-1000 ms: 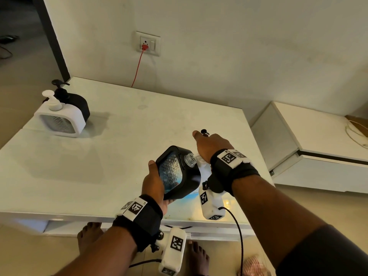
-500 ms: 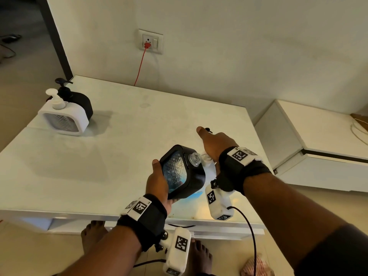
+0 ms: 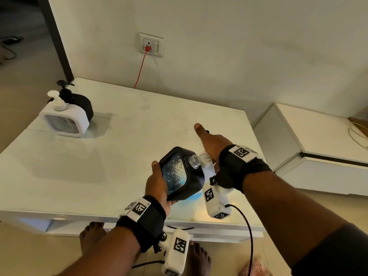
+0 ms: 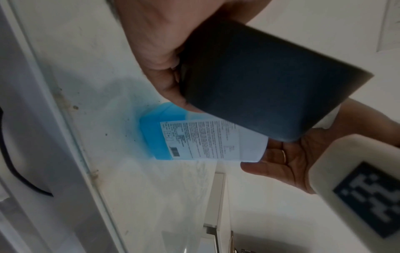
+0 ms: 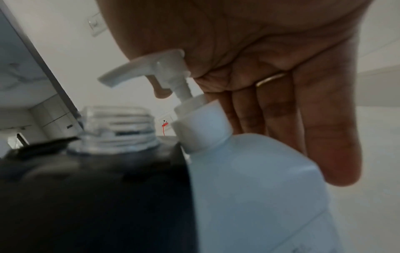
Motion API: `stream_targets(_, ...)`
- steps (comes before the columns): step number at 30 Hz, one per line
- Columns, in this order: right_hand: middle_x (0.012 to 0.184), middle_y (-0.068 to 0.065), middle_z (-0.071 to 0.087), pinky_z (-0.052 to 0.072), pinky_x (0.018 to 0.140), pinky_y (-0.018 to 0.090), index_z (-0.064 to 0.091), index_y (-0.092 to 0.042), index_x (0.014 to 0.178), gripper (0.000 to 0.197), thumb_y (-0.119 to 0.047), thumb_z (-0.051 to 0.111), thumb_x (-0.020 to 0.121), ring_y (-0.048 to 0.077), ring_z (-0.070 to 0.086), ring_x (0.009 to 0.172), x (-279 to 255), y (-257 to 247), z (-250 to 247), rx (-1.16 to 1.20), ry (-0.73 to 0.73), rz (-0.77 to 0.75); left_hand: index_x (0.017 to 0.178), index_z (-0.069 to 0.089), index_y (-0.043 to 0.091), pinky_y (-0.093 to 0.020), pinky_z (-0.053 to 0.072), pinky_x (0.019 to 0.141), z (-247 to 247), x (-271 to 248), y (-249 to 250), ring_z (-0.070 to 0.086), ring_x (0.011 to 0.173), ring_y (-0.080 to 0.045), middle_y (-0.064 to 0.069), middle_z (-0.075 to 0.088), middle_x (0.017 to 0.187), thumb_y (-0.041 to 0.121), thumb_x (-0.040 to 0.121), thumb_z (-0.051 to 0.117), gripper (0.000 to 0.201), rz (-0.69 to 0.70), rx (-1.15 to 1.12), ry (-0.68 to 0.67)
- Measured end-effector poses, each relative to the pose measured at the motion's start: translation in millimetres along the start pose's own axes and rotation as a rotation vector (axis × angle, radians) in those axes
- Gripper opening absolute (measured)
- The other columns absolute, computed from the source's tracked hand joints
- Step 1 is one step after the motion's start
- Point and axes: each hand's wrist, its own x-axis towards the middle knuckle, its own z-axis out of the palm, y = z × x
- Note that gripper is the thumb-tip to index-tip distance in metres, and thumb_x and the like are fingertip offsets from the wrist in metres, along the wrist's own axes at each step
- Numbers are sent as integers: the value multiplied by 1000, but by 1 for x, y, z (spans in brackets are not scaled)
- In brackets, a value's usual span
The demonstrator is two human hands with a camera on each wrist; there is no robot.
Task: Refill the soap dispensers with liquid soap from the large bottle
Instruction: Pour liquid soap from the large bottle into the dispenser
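Observation:
My left hand (image 3: 157, 180) grips a black square soap dispenser (image 3: 183, 176) and holds it tilted above the table's front edge. Its clear threaded neck (image 3: 194, 161) is uncapped and points toward the large bottle. In the left wrist view the large bottle (image 4: 194, 140) stands on the table behind the dispenser (image 4: 270, 85), with blue liquid low in it and a white label. My right hand (image 3: 211, 144) is above the bottle's white pump (image 5: 160, 68). Its palm touches the pump top and its fingers (image 5: 281, 128) hang straight behind the bottle (image 5: 249, 188).
A white dispenser (image 3: 63, 120) and a black one (image 3: 81, 104) stand at the table's (image 3: 99, 166) far left corner. A red cable runs from the wall socket (image 3: 151, 45) down behind the table. A white cabinet (image 3: 318, 146) stands to the right. Bare feet show below the front edge.
The right hand's thumb has lifted slightly above the pump. The left hand and the black dispenser stay in nearly the same place, and the head view has shifted a little.

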Motion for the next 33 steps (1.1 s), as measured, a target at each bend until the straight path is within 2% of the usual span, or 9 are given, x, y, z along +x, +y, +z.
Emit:
stream_targets(3, 113, 11, 63, 45, 89, 36, 61, -16, 114, 84, -84, 23, 85, 26, 62, 91, 5, 2, 6, -28, 39, 2, 118, 62, 27, -58, 54, 102, 1, -1, 0, 66, 112, -38, -15, 66, 128, 65, 105, 33, 49, 2, 3, 3)
stream_targets(6, 138, 9, 57, 39, 98, 37, 52, -15, 139, 78, -73, 28, 92, 29, 57, 116, 7, 3, 7, -29, 80, 27, 108, 62, 29, -54, 56, 98, 1, -2, 0, 66, 109, -36, -14, 67, 125, 63, 106, 34, 45, -1, -3, -9)
stream_targets(9, 136, 8, 58, 39, 100, 37, 49, -17, 142, 69, -65, 33, 95, 30, 56, 118, 7, 5, 7, -30, 106, 39, 120, 62, 28, -52, 58, 93, 1, -2, -1, 66, 111, -36, -14, 67, 127, 65, 105, 34, 49, -6, 3, -11)
stream_targets(15, 131, 10, 60, 42, 102, 40, 52, -14, 136, 70, -67, 34, 94, 31, 57, 116, 3, 8, 11, -62, 145, 39, 114, 63, 28, -53, 57, 95, 1, -2, -2, 67, 108, -36, -13, 68, 122, 63, 106, 33, 46, 11, 6, -11)
stream_targets(19, 109, 8, 62, 44, 82, 34, 54, -23, 125, 79, -84, 24, 85, 28, 62, 96, 3, 2, 5, -43, 43, 11, 117, 62, 28, -57, 53, 103, 0, -1, -1, 65, 112, -37, -13, 67, 124, 64, 106, 33, 48, 8, 10, -12)
stream_targets(23, 105, 12, 63, 47, 95, 38, 52, -8, 134, 93, -82, 21, 87, 22, 58, 78, 1, -1, -1, -8, -45, -15, 123, 62, 28, -58, 51, 104, 0, -1, 1, 65, 115, -38, -14, 67, 129, 66, 105, 32, 52, 3, 5, -16)
stream_targets(27, 154, 10, 40, 39, 105, 38, 51, -24, 139, 58, -59, 25, 101, 34, 53, 122, -2, -2, 2, -121, -2, -32, 113, 63, 29, -56, 54, 100, 0, 0, 0, 66, 112, -37, -14, 68, 125, 65, 105, 33, 48, 9, 12, -4)
stream_targets(29, 157, 9, 34, 36, 109, 39, 41, -28, 148, 48, -44, 25, 105, 36, 46, 131, 0, 0, 3, -119, 17, -21, 121, 63, 27, -58, 53, 102, 0, 0, -1, 66, 113, -37, -14, 68, 127, 65, 105, 34, 50, -3, 12, -4)
stream_targets(33, 145, 10, 50, 39, 102, 38, 47, -17, 143, 58, -53, 32, 101, 33, 52, 124, 5, 5, 8, -116, 103, 13, 128, 61, 25, -54, 56, 97, 2, -2, 0, 67, 112, -37, -14, 68, 126, 65, 105, 34, 53, 3, 3, 2)
